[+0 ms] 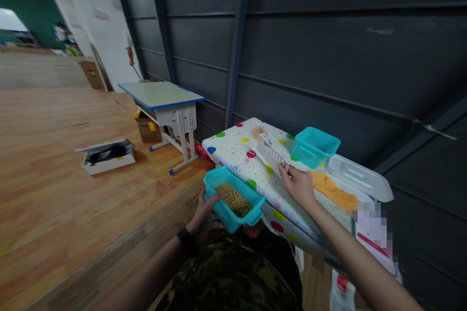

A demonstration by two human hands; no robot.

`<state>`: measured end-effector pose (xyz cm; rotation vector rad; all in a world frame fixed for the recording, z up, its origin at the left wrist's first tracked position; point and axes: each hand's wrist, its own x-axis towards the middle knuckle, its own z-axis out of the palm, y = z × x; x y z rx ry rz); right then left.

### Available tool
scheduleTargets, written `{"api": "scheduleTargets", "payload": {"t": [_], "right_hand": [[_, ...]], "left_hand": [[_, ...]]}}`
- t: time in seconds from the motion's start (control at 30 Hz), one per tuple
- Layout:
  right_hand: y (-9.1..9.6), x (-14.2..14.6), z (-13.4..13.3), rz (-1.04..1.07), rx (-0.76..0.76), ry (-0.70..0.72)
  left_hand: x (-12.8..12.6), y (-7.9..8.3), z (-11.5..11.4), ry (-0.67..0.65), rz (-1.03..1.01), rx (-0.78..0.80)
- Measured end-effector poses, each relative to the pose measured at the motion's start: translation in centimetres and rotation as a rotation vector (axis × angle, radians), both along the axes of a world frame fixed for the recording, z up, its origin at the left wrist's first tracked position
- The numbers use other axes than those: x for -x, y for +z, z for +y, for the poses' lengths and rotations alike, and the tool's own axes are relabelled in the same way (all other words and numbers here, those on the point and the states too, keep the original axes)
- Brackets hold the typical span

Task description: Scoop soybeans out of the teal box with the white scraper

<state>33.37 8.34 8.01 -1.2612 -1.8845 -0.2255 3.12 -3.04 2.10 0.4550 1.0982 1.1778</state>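
My left hand (204, 211) grips the near left side of a turquoise plastic container (257, 211), thumb over its rim. Soybeans or similar small tan beans (235, 200) lie inside, and the container is held just off the table's front edge. Between the fingers of my right hand (297, 182) is one end of a white slotted plastic basket (269, 154), tilted over the spotted tablecloth (233, 153). Beyond the basket, a small heap of tan grains (259, 131) rests on the cloth. A second turquoise container (314, 148) stands at the back right.
Right of my right hand lie an orange cloth (333, 189) and a clear plastic lid (359, 177). A dark panelled wall (310, 58) runs behind the table. To the left are a school desk (160, 95) and an open white box (109, 158) on the wooden floor.
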Motion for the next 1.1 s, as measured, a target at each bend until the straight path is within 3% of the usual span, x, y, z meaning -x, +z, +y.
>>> {"api": "scheduleTargets", "payload": {"t": [0.1, 0.23, 0.47, 0.7, 0.87, 1.0, 1.1], "right_hand": [[-0.2, -0.3, 2.5, -0.154, 0.061, -0.124], [-0.5, 0.9, 3.5, -0.366, 0.209, -0.228], [0.3, 5.1, 3.0, -0.533, 0.309, -0.191], [2.1, 10.4, 4.1, -0.539, 0.394, -0.186], [2.1, 13.2, 4.2, -0.489, 0.391, -0.163], [2.4, 13.5, 4.5, -0.419, 0.366, -0.151], [2.7, 11.9, 4.8, -0.332, 0.320, -0.184]], "left_hand": [[0.0, 0.2, 0.0, -0.008, 0.037, 0.019], [0.2, 0.1, 0.1, -0.021, 0.058, 0.055], [0.4, -0.8, 0.0, -0.012, 0.060, 0.065], [0.5, 0.0, 0.0, -0.031, 0.037, 0.061], [0.5, -0.5, 0.2, -0.010, 0.040, 0.066], [0.7, -1.2, 0.2, -0.007, 0.043, 0.054], [1.0, -1.5, 0.1, 0.004, 0.039, 0.051]]}}
